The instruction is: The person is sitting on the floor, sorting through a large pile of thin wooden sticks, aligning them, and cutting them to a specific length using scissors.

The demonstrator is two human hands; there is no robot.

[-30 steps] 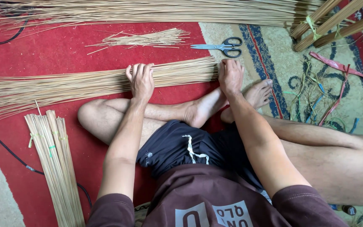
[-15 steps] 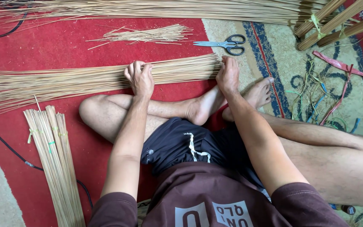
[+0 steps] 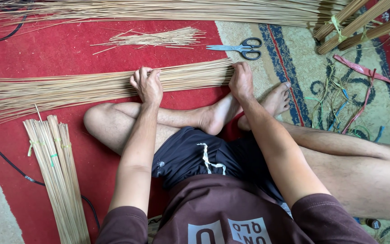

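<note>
A: Head view: a seated person presses both hands on a long sheaf of sticks (image 3: 91, 88) lying across the red mat (image 3: 68, 49). What has changed?

B: Little. The left hand (image 3: 147, 83) has slid a touch towards the left along the sheaf since a second ago; the right hand (image 3: 241, 81) stays at the sheaf's right end, just near the bare feet (image 3: 249, 108).

A: How do the hands stand?

B: The left is curled over the sticks, fingers bunched together and bent, palm down. The right lies flat with fingers closed together, pushing on the trimmed ends. Whether either pinches single sticks, I cannot tell.

A: And what does that mean for the work?

B: By my reading, the sheaf is being gathered and evened at its right end; the left part fans out loose, so the bundling looks unfinished.

A: Around them?

B: Scissors (image 3: 240, 47) lie far of the right hand, apart from it. A small loose pile (image 3: 154, 37) lies beyond the sheaf. A tied bundle (image 3: 55, 171) lies near left.
</note>
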